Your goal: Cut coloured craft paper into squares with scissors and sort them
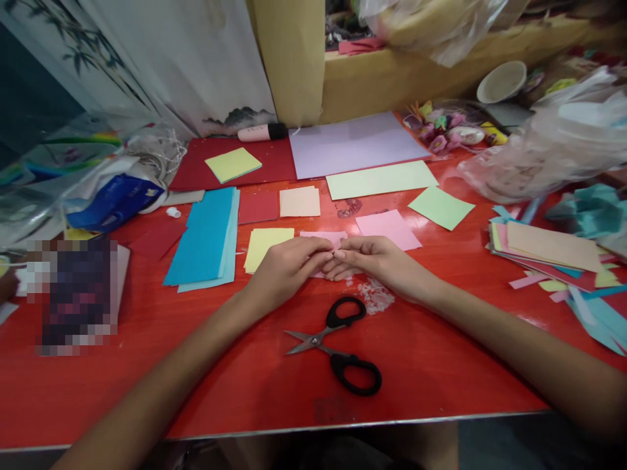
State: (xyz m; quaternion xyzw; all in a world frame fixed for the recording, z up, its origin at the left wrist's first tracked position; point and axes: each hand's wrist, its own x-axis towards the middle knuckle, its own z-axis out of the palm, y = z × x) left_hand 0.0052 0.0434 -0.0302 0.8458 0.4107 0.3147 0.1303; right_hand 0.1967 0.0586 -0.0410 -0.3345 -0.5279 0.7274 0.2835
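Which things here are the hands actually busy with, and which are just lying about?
In hand: small pink paper piece, pinched between the fingertips of the left hand and right hand.

Lying about: black-handled metal scissors, open, untouched; blue paper stack; yellow paper square; large lilac paper sheet; white round bowl.

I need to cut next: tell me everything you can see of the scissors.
The scissors have two black, plastic-looking loop handles and silvery metal blades. They lie flat on the red table, blades open and pointing left, handles to the right. They sit nearer the person than the left hand and right hand; neither touches them.
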